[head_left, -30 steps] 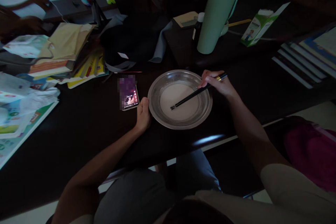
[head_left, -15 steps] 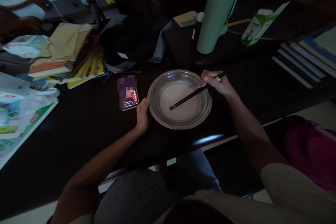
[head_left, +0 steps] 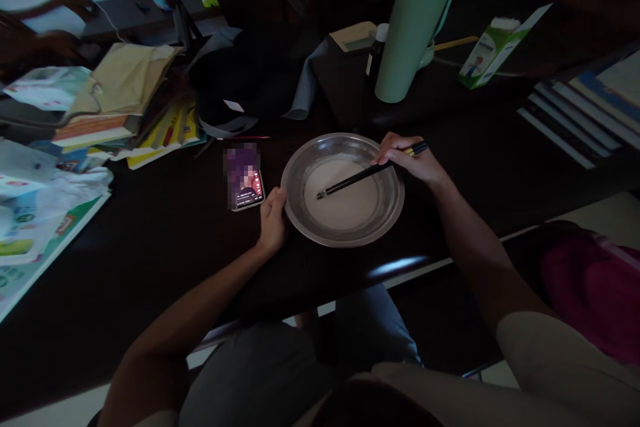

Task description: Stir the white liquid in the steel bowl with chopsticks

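Observation:
A round metal basin (head_left: 345,240) stands on the dark table, with a pale, milky liquid (head_left: 345,210) in its bottom. My left hand (head_left: 273,217) grips the basin's left rim. Dark chopsticks (head_left: 355,178) with gold bands are held in my right hand (head_left: 407,157), over the basin's right rim. Their tips meet the liquid left of its middle. Just left of the basin lies a phone (head_left: 249,197) with its screen lit and partly blurred.
Behind the basin stand a tall green flask (head_left: 415,20), a small dark bottle (head_left: 376,53) and a green-white carton (head_left: 487,53). Stacked books (head_left: 565,120) lie at right, more books and papers (head_left: 120,87) at left. A black bag (head_left: 250,80) lies beyond the phone.
The chopstick tips have shifted slightly left and away from me in the liquid, and my right hand moved a little left with them. My left hand stays on the rim.

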`<state>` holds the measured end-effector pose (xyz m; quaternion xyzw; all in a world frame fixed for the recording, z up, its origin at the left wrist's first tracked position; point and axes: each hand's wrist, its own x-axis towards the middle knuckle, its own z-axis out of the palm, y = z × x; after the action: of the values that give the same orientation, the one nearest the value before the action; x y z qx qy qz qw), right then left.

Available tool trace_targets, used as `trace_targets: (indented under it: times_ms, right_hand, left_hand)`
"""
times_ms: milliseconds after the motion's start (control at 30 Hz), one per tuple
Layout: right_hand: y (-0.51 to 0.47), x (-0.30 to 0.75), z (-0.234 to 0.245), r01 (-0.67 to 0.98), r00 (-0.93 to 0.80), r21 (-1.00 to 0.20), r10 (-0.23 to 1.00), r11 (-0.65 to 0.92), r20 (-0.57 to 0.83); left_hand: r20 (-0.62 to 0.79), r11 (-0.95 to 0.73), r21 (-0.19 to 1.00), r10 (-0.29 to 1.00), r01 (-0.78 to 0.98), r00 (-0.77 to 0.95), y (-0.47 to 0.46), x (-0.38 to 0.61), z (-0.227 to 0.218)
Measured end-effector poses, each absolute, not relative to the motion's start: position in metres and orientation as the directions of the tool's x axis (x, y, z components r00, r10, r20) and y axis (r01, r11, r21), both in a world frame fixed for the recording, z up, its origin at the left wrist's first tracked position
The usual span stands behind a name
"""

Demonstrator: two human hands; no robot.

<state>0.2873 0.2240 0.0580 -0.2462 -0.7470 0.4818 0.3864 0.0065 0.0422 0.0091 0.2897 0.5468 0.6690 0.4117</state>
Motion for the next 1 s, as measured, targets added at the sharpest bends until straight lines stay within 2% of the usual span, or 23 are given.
trace_targets:
  times_ms: [133,233,467,567,733,1000]
  right_hand:
    - [0.2311,0.2904,0.0545,-0.009,-0.417,-0.933,0.846,0.361,0.331]
    - [0.2334,0.2949,0.0535,-0.055,-0.350,-0.936,0.871,0.349,0.345]
    - [0.2235,0.2884,0.0598,-0.039,-0.616,-0.927,0.722,0.373,0.316]
    - [0.2257,0.2872,0.0596,-0.007,-0.569,-0.916,0.751,0.402,0.335]
    - [0.2309,0.2943,0.0563,-0.015,-0.399,-0.934,0.854,0.358,0.333]
    - [0.2257,0.2896,0.0588,-0.046,-0.537,-0.940,0.785,0.338,0.308]
  left_hand:
    - [-0.096,-0.051,0.960,0.862,-0.274,-0.497,0.0426,0.0078,0.0111]
    - [-0.061,-0.080,0.962,0.870,-0.263,-0.489,0.0420,0.0089,0.0133]
    - [-0.039,-0.077,0.976,0.858,-0.202,-0.513,0.0416,0.0079,0.0137]
    - [-0.029,-0.084,0.977,0.860,-0.198,-0.509,0.0418,0.0063,0.0120]
    - [-0.026,-0.084,0.978,0.861,-0.193,-0.507,0.0417,0.0057,0.0104]
    - [-0.066,-0.065,0.967,0.871,-0.247,-0.487,0.0422,0.0065,0.0127]
